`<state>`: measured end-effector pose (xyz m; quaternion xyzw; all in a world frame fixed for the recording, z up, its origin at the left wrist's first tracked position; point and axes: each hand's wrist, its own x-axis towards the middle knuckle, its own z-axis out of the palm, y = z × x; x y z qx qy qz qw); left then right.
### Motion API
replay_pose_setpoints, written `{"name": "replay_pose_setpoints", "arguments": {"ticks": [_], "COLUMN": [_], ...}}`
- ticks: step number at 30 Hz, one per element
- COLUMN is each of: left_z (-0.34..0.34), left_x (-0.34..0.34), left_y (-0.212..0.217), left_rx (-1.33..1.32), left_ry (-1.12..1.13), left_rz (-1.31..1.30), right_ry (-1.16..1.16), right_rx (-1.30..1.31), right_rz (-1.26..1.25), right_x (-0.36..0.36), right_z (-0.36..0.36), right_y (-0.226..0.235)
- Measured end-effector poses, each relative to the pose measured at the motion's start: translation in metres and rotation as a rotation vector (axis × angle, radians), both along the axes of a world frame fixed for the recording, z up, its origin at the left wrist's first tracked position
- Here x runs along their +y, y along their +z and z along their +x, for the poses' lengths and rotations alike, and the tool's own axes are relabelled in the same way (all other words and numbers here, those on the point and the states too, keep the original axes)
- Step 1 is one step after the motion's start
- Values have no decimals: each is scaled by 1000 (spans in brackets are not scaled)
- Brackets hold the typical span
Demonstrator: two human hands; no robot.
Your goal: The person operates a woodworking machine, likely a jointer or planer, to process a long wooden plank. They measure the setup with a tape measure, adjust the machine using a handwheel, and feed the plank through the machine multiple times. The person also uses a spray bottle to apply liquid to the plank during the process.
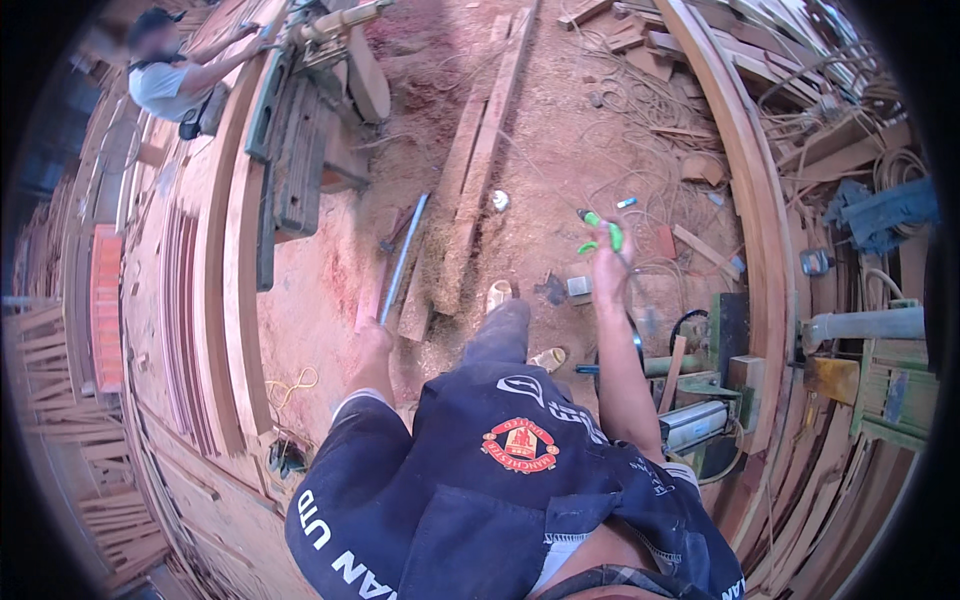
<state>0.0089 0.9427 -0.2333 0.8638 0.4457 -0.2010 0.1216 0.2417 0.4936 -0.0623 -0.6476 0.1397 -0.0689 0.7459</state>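
Observation:
My left hand (375,340) is closed around the lower end of a long, thin blue bar (405,255) that points away from me. A pinkish strip (372,290) with a dark end runs beside the bar from the same hand; whether I grip it too is unclear. My right hand (610,270) is raised and wrapped round a bright green air blow gun (604,234), its dark nozzle tip pointing up and left. Below that hand a dark hose (634,335) trails down along the forearm. The fingers are partly hidden.
Long sawdust-covered beams (470,200) lie ahead on the floor. A machine with a metal bed (295,160) stands at left, a person (175,90) behind it. Loose cables (630,150) spread at right, near a long timber (745,170). A white bottle (501,201) stands by the beams.

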Motion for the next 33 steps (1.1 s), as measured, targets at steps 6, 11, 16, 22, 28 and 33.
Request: {"name": "replay_pose_setpoints", "arguments": {"ticks": [6, 11, 16, 22, 28, 33], "left_z": [199, 338, 465, 667, 872, 974], "left_x": [-113, -163, -90, 92, 243, 278], "left_y": [130, 206, 218, 215, 204, 160], "left_rx": [-578, -525, -265, -877, -905, -932], "left_ry": [-493, -904, -957, -321, -114, -56], "left_rz": [-433, -788, -762, -225, -43, 118], "right_ry": [404, 583, 591, 680, 668, 271], "right_rx": [-17, 10, -66, 185, 628, 1052], "right_rz": [-54, -60, -207, -566, -945, -623], "right_x": [24, 103, 160, 144, 43, -13], "right_z": [38, 121, 224, 290, 229, 116], "right_y": [10, 13, 7, -6, -90, -143]}}
